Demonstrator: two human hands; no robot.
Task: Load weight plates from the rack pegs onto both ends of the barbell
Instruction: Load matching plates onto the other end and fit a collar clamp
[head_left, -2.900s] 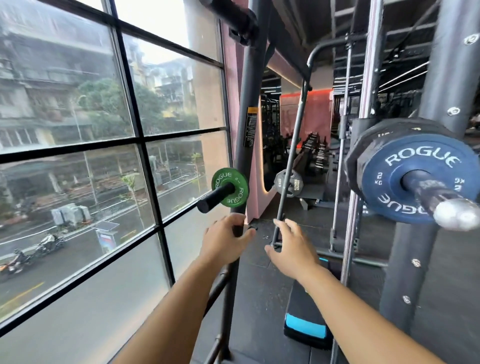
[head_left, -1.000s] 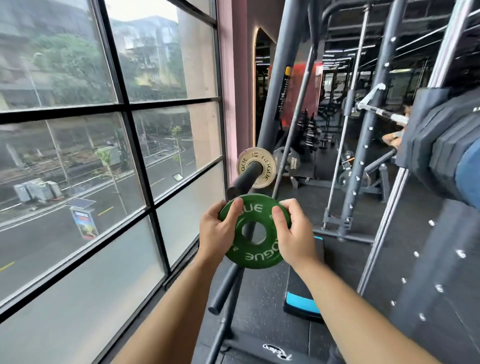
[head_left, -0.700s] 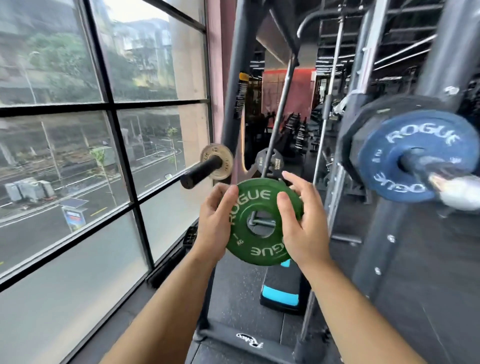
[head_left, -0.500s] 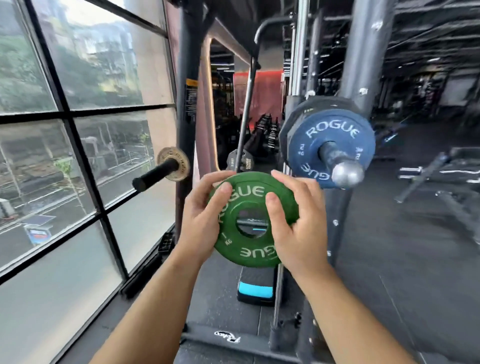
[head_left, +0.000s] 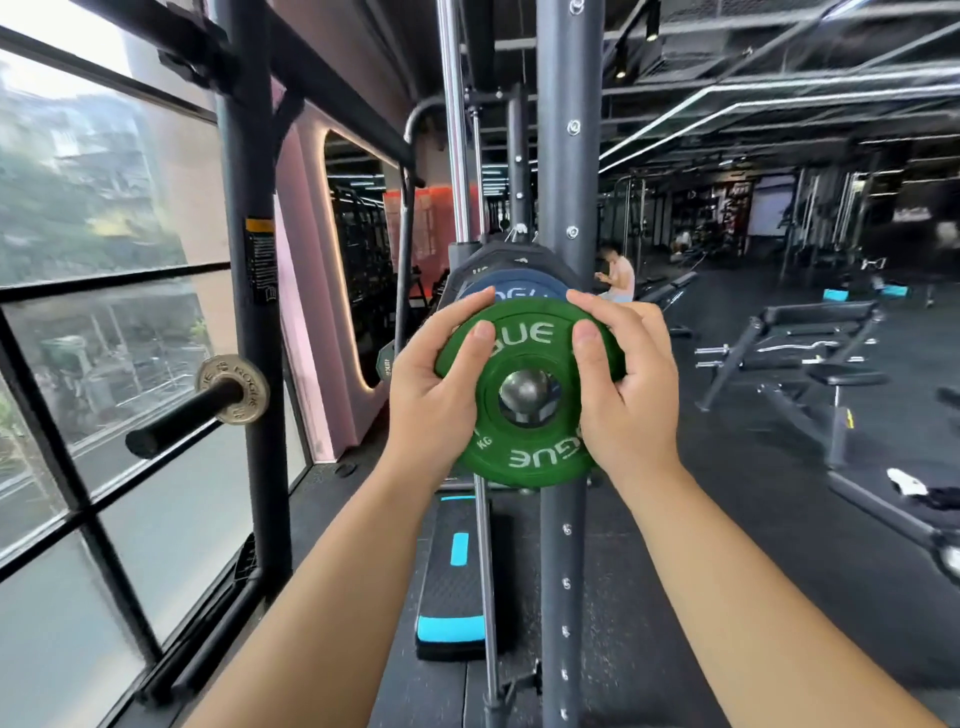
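A small green Rogue plate (head_left: 524, 452) is held upright in front of me, its centre hole lined up with the silver end of the barbell sleeve (head_left: 524, 391), which shows through the hole. My left hand (head_left: 436, 384) grips the plate's left edge, thumb on its face. My right hand (head_left: 626, 384) grips the right edge the same way. Behind the green plate a blue plate (head_left: 511, 288) and black plates (head_left: 488, 260) sit on the barbell. On the left, a small tan plate (head_left: 243, 384) sits on a black rack peg (head_left: 176, 418).
A grey rack upright (head_left: 566, 156) rises right behind the barbell end. A dark post (head_left: 260, 322) and a window (head_left: 104, 338) stand to the left. A black and blue step platform (head_left: 454, 582) lies on the floor below. Benches (head_left: 810, 343) stand at right; a person sits far back.
Both hands took the green plate off the left rack peg and carried it right and up to the barbell end. The sleeve tip now shows through the plate's hole.
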